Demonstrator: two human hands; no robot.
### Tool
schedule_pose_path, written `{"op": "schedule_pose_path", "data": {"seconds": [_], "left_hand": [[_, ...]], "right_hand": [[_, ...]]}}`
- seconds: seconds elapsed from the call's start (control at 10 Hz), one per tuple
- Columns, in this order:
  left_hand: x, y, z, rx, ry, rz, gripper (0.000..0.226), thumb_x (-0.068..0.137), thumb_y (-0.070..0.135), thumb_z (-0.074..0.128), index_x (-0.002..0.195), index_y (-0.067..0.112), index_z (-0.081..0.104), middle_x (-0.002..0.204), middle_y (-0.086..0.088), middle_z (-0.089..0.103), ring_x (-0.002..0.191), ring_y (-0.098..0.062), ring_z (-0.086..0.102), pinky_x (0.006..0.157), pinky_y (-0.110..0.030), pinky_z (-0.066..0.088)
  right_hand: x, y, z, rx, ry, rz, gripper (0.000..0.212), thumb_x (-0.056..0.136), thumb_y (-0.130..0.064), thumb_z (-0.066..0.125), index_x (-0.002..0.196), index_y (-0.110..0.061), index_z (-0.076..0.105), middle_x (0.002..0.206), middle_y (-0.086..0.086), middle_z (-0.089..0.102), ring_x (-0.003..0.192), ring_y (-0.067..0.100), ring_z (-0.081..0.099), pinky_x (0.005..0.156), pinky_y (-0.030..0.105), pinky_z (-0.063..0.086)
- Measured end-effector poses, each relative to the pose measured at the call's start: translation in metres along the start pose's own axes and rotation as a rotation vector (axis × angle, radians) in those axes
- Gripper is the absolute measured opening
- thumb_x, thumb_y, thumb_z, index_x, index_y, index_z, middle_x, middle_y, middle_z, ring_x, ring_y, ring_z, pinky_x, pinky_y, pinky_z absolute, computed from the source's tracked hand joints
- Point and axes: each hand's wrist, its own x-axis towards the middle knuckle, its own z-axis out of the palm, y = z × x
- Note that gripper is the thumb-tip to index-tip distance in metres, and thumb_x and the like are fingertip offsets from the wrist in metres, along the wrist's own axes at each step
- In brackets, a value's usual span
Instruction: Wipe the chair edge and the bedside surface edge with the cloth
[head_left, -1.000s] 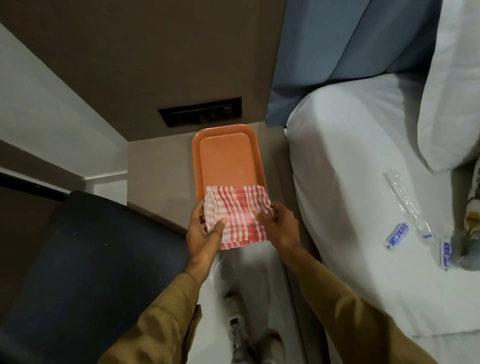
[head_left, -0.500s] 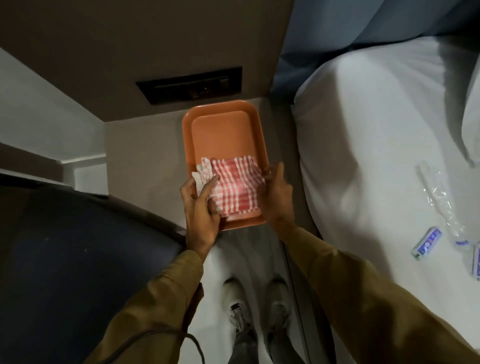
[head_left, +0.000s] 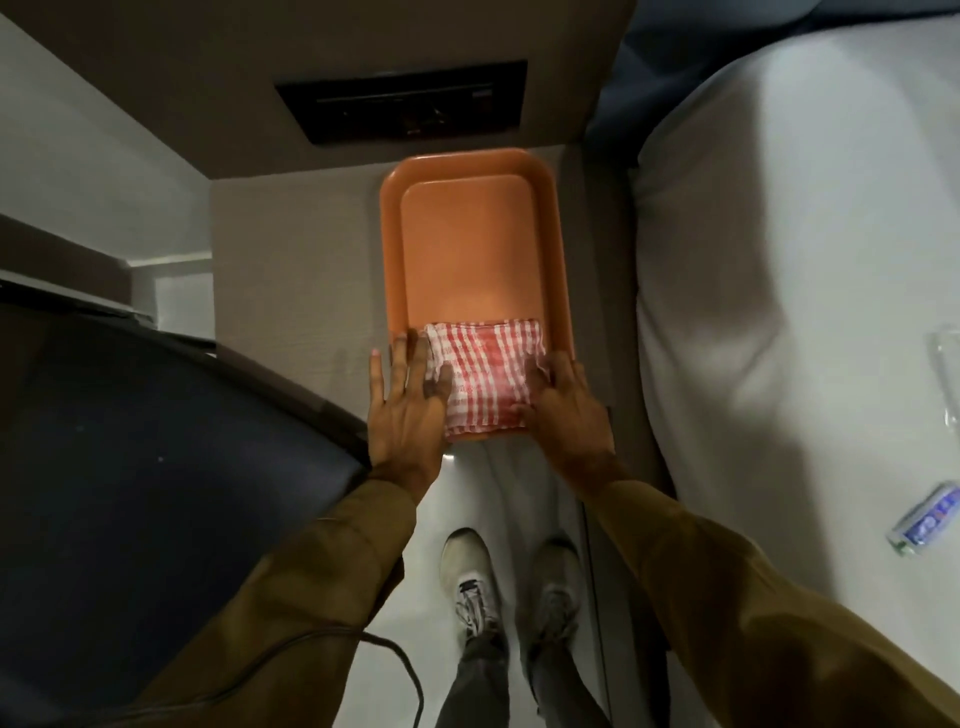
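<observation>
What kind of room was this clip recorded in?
Most likely a hotel or guest bedroom: a bed with white sheets, a bedside surface carrying an orange tray, and a dark switch panel set in the wall above it.

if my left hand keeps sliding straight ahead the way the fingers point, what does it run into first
Likely the orange tray: the left hand lies flat by the folded checked cloth, fingers pointing up along the tray's left rim. Past that, the wall with the dark panel. Depth is hard to judge.

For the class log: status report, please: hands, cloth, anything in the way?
Left hand open, flat beside cloth. Right hand open, fingers on cloth. Cloth folded on near end of tray. Nothing in the way.
</observation>
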Motion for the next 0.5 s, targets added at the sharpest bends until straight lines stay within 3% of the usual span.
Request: {"op": "schedule_pose_path", "data": {"seconds": [0.2,0.3,0.4,0.5], "left_hand": [[0.003,-0.003,0.022,-0.018,-0.076,0.037,0.108,0.107,0.070,0.051,0.176,0.020,-0.015,0.182,-0.018,-0.027,0.170,-0.044,-0.022,0.129,-0.061,-0.021],[0.004,-0.005,0.024,-0.084,-0.002,0.065,0.101,0.111,0.065,0.043,0.175,0.015,-0.016,0.184,-0.017,-0.019,0.172,-0.040,-0.017,0.133,-0.055,-0.020],[-0.004,-0.011,0.010,-0.165,0.063,0.065,0.084,0.116,0.053,0.028,0.175,0.013,-0.016,0.186,-0.013,-0.007,0.174,-0.031,-0.008,0.136,-0.047,-0.018],[-0.007,-0.013,-0.004,-0.222,0.132,0.022,0.080,0.113,0.056,0.012,0.176,0.012,-0.010,0.187,-0.012,0.001,0.175,-0.027,0.000,0.141,-0.048,-0.010]], "right_hand": [[0.005,-0.001,0.005,-0.021,-0.090,-0.001,0.078,0.101,-0.035,0.064,0.161,-0.010,0.021,0.157,0.010,0.026,0.149,0.033,0.031,0.105,0.055,0.056],[-0.001,-0.005,-0.003,0.039,-0.088,-0.001,0.068,0.105,-0.039,0.054,0.160,-0.012,0.024,0.157,0.009,0.027,0.148,0.032,0.033,0.108,0.056,0.053],[-0.009,-0.009,-0.020,0.114,-0.020,0.017,0.069,0.103,-0.058,0.039,0.158,-0.019,0.026,0.159,0.007,0.032,0.147,0.031,0.037,0.107,0.056,0.054],[-0.040,-0.013,-0.024,0.122,0.104,-0.010,0.070,0.098,-0.062,0.023,0.152,-0.020,0.038,0.153,0.007,0.045,0.136,0.027,0.052,0.100,0.048,0.060]]}}
